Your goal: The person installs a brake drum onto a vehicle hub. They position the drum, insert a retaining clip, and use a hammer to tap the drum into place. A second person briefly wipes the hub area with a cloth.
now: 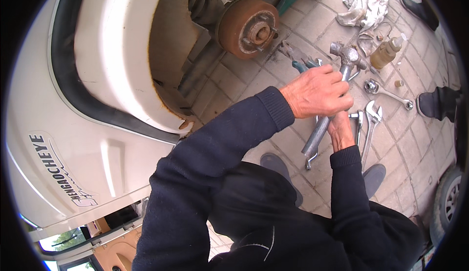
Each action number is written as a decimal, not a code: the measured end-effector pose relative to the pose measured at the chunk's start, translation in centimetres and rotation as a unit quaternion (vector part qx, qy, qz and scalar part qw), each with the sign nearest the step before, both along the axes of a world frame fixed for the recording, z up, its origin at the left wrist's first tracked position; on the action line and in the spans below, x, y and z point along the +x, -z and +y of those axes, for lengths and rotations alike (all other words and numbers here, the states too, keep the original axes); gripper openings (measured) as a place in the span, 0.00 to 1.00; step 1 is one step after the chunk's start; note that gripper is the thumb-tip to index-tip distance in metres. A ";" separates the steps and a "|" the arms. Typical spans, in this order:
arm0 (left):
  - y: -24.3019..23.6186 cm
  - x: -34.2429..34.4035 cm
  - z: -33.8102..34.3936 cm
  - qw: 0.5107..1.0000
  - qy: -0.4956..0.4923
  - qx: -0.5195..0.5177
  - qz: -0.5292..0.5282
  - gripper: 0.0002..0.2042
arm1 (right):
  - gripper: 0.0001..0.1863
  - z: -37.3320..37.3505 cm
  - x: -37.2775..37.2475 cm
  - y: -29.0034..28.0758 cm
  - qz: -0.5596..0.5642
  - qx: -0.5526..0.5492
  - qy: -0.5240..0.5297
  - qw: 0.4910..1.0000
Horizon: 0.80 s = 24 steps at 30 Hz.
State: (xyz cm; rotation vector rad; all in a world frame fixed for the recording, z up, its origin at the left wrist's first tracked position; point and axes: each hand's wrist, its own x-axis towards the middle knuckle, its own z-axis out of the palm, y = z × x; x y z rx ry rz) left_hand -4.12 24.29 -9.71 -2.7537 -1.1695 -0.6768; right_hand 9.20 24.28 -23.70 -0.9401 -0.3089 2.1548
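Note:
My left hand (320, 91) is closed around the handle of a metal hammer (348, 56). The hammer's head points up and away, and the handle's end slants back toward my knees. Just below, my right hand (339, 124) is up against the handle, but its fingers are hidden behind the handle and my left hand. An adjustable wrench (371, 124) and several other wrenches lie on the paving beneath and beside my hands. Past my left hand are tools with teal handles (299, 66), partly covered.
A rusty brake drum (248, 29) shows at the wheel arch of a white vehicle (97, 149). Right of the hammer are a bottle of yellowish liquid (386, 53), a double-ended socket wrench (391, 95) and a crumpled cloth (364, 2). Another person's shoe (430, 106) stands at the right, above a wheel (447, 200).

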 end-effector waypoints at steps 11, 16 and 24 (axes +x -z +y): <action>2.0 -0.8 5.7 0.984 -0.146 0.102 0.021 0.06 | 0.07 0.0 0.4 -2.2 -0.039 -0.037 -0.079 0.995; 2.7 -1.5 6.3 0.981 -0.158 0.109 -0.004 0.06 | 0.08 -0.1 0.0 -2.9 -0.035 -0.040 -0.090 0.995; 2.9 -2.3 6.4 0.979 -0.173 0.107 0.029 0.06 | 0.08 0.0 0.1 -2.9 -0.028 -0.040 -0.089 0.995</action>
